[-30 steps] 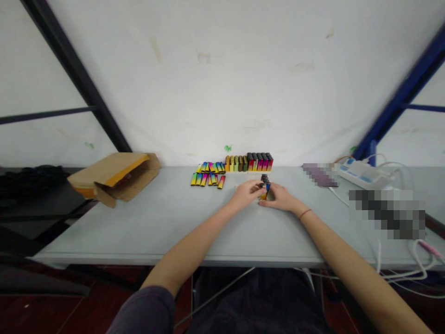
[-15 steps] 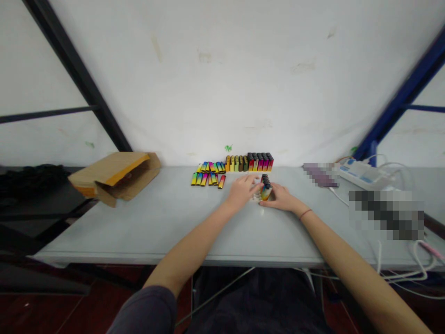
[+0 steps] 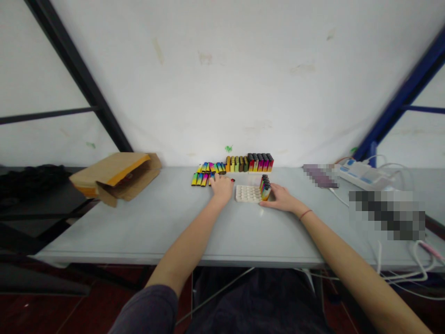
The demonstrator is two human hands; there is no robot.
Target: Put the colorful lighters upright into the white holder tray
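My left hand (image 3: pixel 222 188) is over the right end of the loose lighters (image 3: pixel 199 179), its fingers curled down. A red lighter tip (image 3: pixel 232 180) pokes out on its right side; the rest is hidden beneath the hand. My right hand (image 3: pixel 283 198) grips the right end of a white tray (image 3: pixel 248 194) with rows of round holes, thumb at the front corner and fingers behind. Several colourful lighters with black tops (image 3: pixel 265 187) stand upright in the tray's right end, against this hand. The holes to their left are bare.
Along the wall stand a block of red-purple lighters (image 3: pixel 260 162) and a yellow-green block (image 3: pixel 237 163). An opened cardboard box (image 3: pixel 114 174) lies at the left. To the right are a power strip (image 3: pixel 363 174), cables and blurred-out items. The table's front edge (image 3: pixel 243 260) runs before me.
My left hand has moved left from the tray to the loose lighters, uncovering the tray's holes. The red lighter's end now shows farther right. My right hand has stayed at the tray.
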